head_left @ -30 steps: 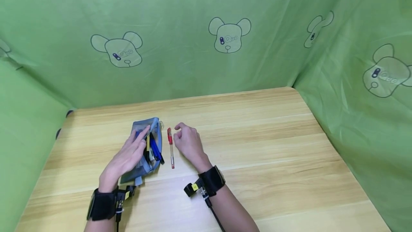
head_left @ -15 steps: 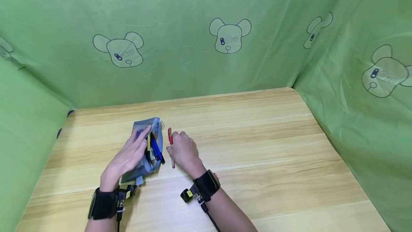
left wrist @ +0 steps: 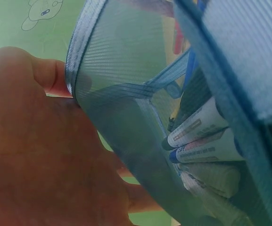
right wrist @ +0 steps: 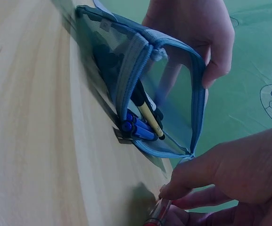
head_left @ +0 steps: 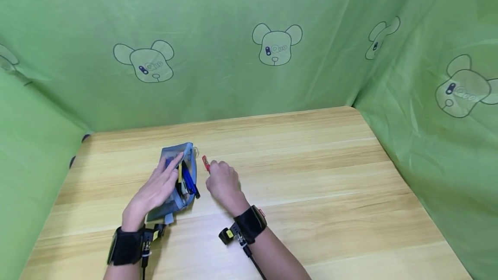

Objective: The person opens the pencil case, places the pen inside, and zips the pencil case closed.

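Observation:
A blue mesh pencil case lies on the left of the table with its zipped mouth open. Markers and pens fill it, among them blue, black and yellow ones. My left hand holds the case by its upper side; the thumb sits at the rim and the fingers show through the mesh. Just right of the case, my right hand pinches a red-capped pen between thumb and fingers. The cap points away from me, and the palm hides the rest of the pen in the head view.
The light wooden table spreads out to the right of both hands. Green cloth with printed bear heads walls it at the back and sides. Both wrists wear black straps with cables.
My right hand has come left and down onto the pen and now grips it; the pen has turned a little, its cap tilting left. My left hand stays on the case.

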`<action>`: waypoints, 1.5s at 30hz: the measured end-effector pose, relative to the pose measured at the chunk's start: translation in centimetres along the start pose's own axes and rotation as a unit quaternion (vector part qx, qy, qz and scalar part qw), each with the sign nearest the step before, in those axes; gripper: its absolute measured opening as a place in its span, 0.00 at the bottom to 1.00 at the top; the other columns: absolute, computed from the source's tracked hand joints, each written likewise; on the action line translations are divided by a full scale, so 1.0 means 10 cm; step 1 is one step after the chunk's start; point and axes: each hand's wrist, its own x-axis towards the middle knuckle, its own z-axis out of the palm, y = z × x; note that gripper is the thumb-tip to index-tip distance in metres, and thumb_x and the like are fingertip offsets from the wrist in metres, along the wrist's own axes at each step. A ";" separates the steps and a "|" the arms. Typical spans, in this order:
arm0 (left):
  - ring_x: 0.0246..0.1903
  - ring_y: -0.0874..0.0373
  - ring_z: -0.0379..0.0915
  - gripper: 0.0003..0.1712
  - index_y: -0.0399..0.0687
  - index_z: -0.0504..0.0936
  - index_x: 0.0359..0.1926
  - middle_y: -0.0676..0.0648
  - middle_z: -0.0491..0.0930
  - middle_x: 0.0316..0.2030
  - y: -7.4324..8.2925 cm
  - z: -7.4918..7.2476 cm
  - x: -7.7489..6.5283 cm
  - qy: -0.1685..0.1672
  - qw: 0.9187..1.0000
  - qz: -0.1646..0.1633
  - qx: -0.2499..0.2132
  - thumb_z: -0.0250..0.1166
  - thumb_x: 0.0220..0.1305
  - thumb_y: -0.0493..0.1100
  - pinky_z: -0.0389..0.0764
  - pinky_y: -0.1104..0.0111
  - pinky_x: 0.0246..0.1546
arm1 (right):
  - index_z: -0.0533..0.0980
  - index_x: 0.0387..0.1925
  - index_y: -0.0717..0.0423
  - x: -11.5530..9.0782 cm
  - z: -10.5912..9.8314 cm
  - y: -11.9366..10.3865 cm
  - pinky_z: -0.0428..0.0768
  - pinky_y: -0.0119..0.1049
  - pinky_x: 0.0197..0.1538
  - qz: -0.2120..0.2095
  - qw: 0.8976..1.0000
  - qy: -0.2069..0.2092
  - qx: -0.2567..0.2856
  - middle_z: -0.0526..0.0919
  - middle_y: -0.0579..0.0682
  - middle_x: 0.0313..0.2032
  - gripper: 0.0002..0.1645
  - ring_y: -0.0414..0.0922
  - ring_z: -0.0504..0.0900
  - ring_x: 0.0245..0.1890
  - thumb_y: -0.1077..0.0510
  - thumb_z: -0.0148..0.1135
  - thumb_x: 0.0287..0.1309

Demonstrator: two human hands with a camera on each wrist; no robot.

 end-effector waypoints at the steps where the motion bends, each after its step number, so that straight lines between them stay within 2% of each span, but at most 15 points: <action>1: 0.74 0.20 0.30 0.33 0.52 0.42 0.84 0.21 0.30 0.76 0.00 0.00 0.00 -0.001 1.000 -0.001 0.000 0.29 0.83 0.52 0.40 0.22 0.64 | 0.78 0.34 0.57 0.00 -0.01 0.01 0.73 0.29 0.19 0.004 1.000 -0.003 0.007 0.75 0.47 0.25 0.06 0.42 0.73 0.20 0.69 0.66 0.55; 5: 0.74 0.21 0.29 0.33 0.53 0.42 0.84 0.22 0.29 0.77 0.00 0.00 0.01 -0.004 1.000 -0.007 -0.003 0.29 0.83 0.52 0.38 0.23 0.65 | 0.78 0.35 0.56 0.01 -0.04 0.03 0.74 0.32 0.20 0.007 0.999 -0.007 0.038 0.76 0.46 0.24 0.06 0.43 0.73 0.20 0.66 0.67 0.56; 8: 0.74 0.21 0.28 0.33 0.53 0.42 0.84 0.22 0.28 0.77 0.01 -0.01 0.01 -0.008 1.000 -0.009 -0.005 0.29 0.83 0.52 0.37 0.24 0.66 | 0.80 0.39 0.55 0.01 -0.08 0.04 0.74 0.33 0.21 0.000 0.998 -0.005 0.056 0.78 0.46 0.25 0.07 0.43 0.74 0.20 0.63 0.67 0.58; 11: 0.74 0.21 0.28 0.33 0.53 0.42 0.84 0.22 0.28 0.77 0.01 -0.01 0.00 -0.012 1.000 -0.012 -0.008 0.29 0.83 0.52 0.36 0.24 0.66 | 0.81 0.49 0.56 0.00 -0.11 0.04 0.72 0.33 0.21 -0.005 0.997 -0.006 0.073 0.80 0.45 0.26 0.15 0.42 0.72 0.18 0.61 0.67 0.60; 15: 0.74 0.22 0.27 0.34 0.53 0.42 0.84 0.23 0.28 0.77 0.01 -0.02 0.00 -0.016 1.000 -0.014 -0.012 0.29 0.83 0.53 0.36 0.24 0.66 | 0.79 0.59 0.56 -0.01 -0.14 0.02 0.67 0.32 0.19 -0.008 0.994 -0.027 0.103 0.79 0.43 0.21 0.22 0.40 0.69 0.15 0.59 0.66 0.64; 18: 0.75 0.22 0.27 0.34 0.52 0.42 0.84 0.23 0.28 0.77 0.01 -0.02 0.00 -0.017 1.000 -0.012 -0.012 0.29 0.83 0.53 0.36 0.23 0.65 | 0.79 0.60 0.56 -0.02 -0.15 -0.01 0.64 0.30 0.17 -0.014 0.991 -0.046 0.123 0.76 0.41 0.16 0.22 0.38 0.67 0.12 0.59 0.65 0.65; 24: 0.75 0.23 0.27 0.34 0.53 0.42 0.84 0.22 0.29 0.77 0.01 -0.03 0.00 -0.019 1.000 -0.009 -0.013 0.29 0.83 0.53 0.38 0.23 0.65 | 0.80 0.59 0.56 -0.01 -0.12 -0.07 0.74 0.28 0.24 -0.008 0.981 -0.068 0.180 0.84 0.41 0.26 0.23 0.36 0.77 0.19 0.62 0.66 0.62; 26: 0.75 0.24 0.26 0.34 0.53 0.42 0.84 0.23 0.28 0.77 0.01 -0.03 0.01 -0.020 1.000 -0.011 -0.015 0.29 0.83 0.54 0.39 0.22 0.64 | 0.81 0.58 0.57 0.00 -0.12 -0.08 0.77 0.28 0.28 -0.008 0.979 -0.067 0.191 0.85 0.41 0.29 0.23 0.35 0.79 0.22 0.64 0.67 0.59; 29: 0.76 0.24 0.27 0.34 0.53 0.41 0.84 0.23 0.29 0.77 0.02 -0.04 0.01 -0.018 1.000 -0.009 -0.015 0.29 0.83 0.54 0.40 0.22 0.64 | 0.82 0.57 0.58 0.04 -0.10 -0.09 0.77 0.28 0.29 -0.013 0.978 -0.065 0.199 0.84 0.41 0.27 0.24 0.35 0.79 0.23 0.66 0.68 0.57; 34: 0.76 0.25 0.27 0.34 0.52 0.42 0.84 0.22 0.30 0.77 0.02 -0.04 0.00 -0.017 1.000 -0.003 -0.012 0.29 0.83 0.53 0.42 0.21 0.63 | 0.83 0.53 0.59 0.10 -0.05 -0.13 0.77 0.26 0.29 -0.020 0.976 -0.052 0.211 0.84 0.41 0.26 0.21 0.34 0.79 0.23 0.65 0.68 0.55; 39: 0.76 0.24 0.28 0.34 0.53 0.41 0.84 0.22 0.30 0.77 0.00 -0.04 0.00 -0.016 1.000 -0.005 -0.010 0.29 0.83 0.53 0.43 0.20 0.62 | 0.84 0.53 0.59 0.14 0.00 -0.21 0.76 0.25 0.27 -0.022 0.973 -0.047 0.227 0.82 0.40 0.24 0.22 0.33 0.78 0.21 0.64 0.68 0.55; 41: 0.75 0.24 0.28 0.34 0.53 0.41 0.84 0.21 0.30 0.76 -0.01 -0.03 0.00 -0.014 1.000 -0.004 -0.007 0.29 0.83 0.53 0.46 0.20 0.61 | 0.84 0.54 0.60 0.14 0.01 -0.26 0.77 0.24 0.26 -0.030 0.967 -0.057 0.245 0.83 0.41 0.25 0.21 0.35 0.80 0.20 0.64 0.66 0.58; 45: 0.75 0.24 0.29 0.34 0.52 0.41 0.84 0.21 0.32 0.77 -0.01 -0.03 -0.01 -0.011 1.000 0.004 -0.003 0.28 0.83 0.53 0.48 0.19 0.60 | 0.83 0.55 0.62 0.15 0.04 -0.32 0.82 0.25 0.27 -0.042 0.944 -0.088 0.316 0.88 0.47 0.34 0.18 0.42 0.87 0.26 0.66 0.61 0.66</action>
